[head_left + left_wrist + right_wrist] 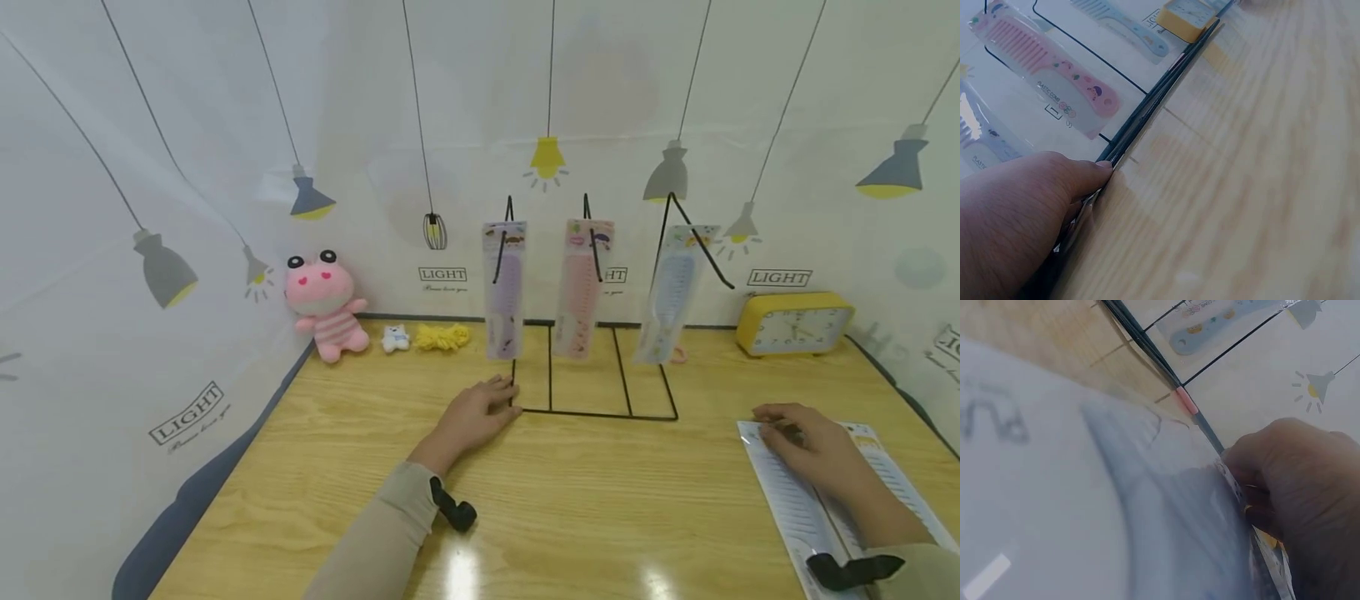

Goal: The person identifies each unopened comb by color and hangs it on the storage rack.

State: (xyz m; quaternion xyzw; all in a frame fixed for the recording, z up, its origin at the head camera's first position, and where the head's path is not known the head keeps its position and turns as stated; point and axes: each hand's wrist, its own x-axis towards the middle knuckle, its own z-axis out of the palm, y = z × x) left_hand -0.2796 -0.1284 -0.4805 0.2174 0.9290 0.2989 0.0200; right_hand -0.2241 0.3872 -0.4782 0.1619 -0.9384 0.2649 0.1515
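My left hand (pixel 474 417) rests on the table and holds the near left corner of a black wire rack (pixel 592 413) between thumb and fingers. From the rack's hooks hang three packaged plastic combs: purple (pixel 505 287), pink (pixel 580 287) and blue (pixel 672 287). In the left wrist view the thumb lies against the wire, hiding the other fingers. At the right, my right hand (pixel 817 454) pinches the far end of a clear packaged comb (pixel 787 500) lying on the table. Another comb package (pixel 896 475) lies beside it, partly under the forearm.
Along the back stand a pink striped frog plush (pixel 327 304), a small white bear figure (pixel 395 337), a bundle of yellow yarn (pixel 442 337) and a yellow clock (pixel 797 323). A pink ring-like piece (pixel 678 355) lies behind the blue comb. A printed white curtain (pixel 480 108) closes the back.
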